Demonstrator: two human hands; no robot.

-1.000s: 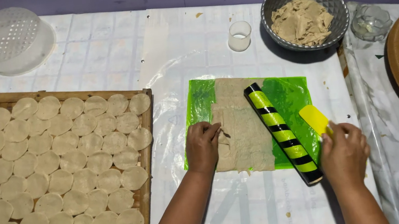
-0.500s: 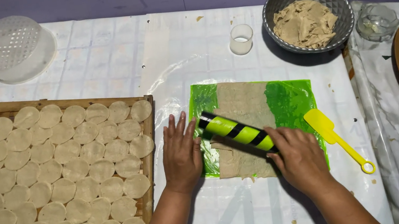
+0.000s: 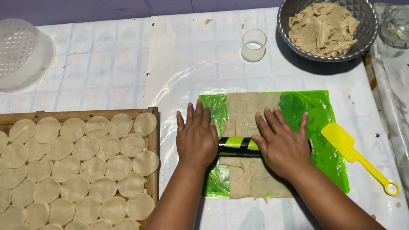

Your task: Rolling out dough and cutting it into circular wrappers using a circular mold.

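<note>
While our flat, open left hand [image 3: 197, 140] and right hand [image 3: 282, 144] pressed the striped rolling pin [image 3: 238, 146] mid-frame, even pressure suited the dough sheet [image 3: 247, 111].

Home kitchen worktable set up for dough work.
A woven tray [image 3: 156, 138] of cut dough rounds [image 3: 59, 191] lies left of the fingers; a bowl of dough scraps [image 3: 328, 21] stands beyond them.

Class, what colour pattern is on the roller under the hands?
Black and lime-green stripes on the roller, seen in the head view.
</note>
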